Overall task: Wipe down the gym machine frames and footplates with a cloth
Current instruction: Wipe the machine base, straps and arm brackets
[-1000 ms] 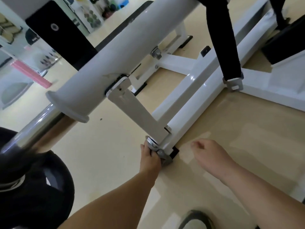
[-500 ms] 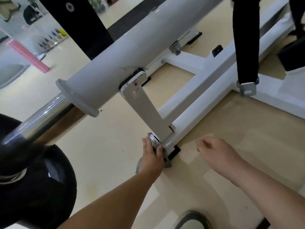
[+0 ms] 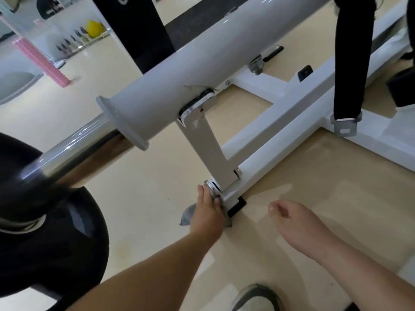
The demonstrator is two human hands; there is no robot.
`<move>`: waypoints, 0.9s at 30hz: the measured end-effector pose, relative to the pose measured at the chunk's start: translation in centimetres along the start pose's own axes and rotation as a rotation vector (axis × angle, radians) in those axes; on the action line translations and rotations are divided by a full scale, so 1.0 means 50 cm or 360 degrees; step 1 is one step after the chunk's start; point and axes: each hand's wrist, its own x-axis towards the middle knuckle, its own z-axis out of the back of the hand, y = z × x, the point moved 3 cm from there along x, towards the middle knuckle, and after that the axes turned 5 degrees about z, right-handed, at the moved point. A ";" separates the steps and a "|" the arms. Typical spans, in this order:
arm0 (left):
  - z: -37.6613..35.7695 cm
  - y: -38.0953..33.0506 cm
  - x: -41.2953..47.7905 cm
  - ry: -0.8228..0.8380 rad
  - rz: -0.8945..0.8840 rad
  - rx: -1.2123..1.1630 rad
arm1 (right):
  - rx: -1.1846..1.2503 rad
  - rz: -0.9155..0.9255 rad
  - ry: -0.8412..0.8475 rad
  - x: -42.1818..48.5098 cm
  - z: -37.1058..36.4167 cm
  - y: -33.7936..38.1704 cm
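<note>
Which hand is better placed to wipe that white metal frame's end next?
Left: the left hand holds the grey cloth against the end of the white metal frame; the right hand hangs empty, apart.

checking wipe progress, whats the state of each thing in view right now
left hand, holds the cloth against the frame's end pivot
cloth, grey, bunched under the left hand
right hand, loosely curled, holding nothing
frame, white, standing on the floor
weight plate, loaded on the chrome bar
</note>
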 end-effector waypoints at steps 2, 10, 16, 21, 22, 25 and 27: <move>-0.024 -0.008 -0.047 -0.0001 -0.0090 0.0028 | 0.0009 0.0003 0.0003 0.008 0.005 0.014; 0.041 -0.058 0.008 -0.0003 0.0136 -0.0157 | 0.0068 0.0059 -0.0059 0.012 -0.008 0.026; -0.033 -0.056 -0.161 0.0100 0.0079 -0.0166 | 0.0139 -0.0039 -0.0063 -0.002 -0.024 0.035; -0.020 -0.110 -0.202 0.0126 0.0027 -0.0488 | 0.0484 -0.0129 -0.0218 -0.016 -0.031 0.068; -0.001 -0.124 -0.203 0.0109 0.0067 -0.0558 | 0.0606 -0.0140 -0.0218 -0.020 -0.031 0.077; 0.047 -0.163 -0.217 0.0223 0.0064 -0.0743 | 0.0957 -0.0196 -0.0071 -0.040 -0.033 0.109; 0.082 -0.188 -0.236 0.0283 0.0043 -0.0703 | 0.1104 -0.0212 0.0070 -0.051 -0.038 0.135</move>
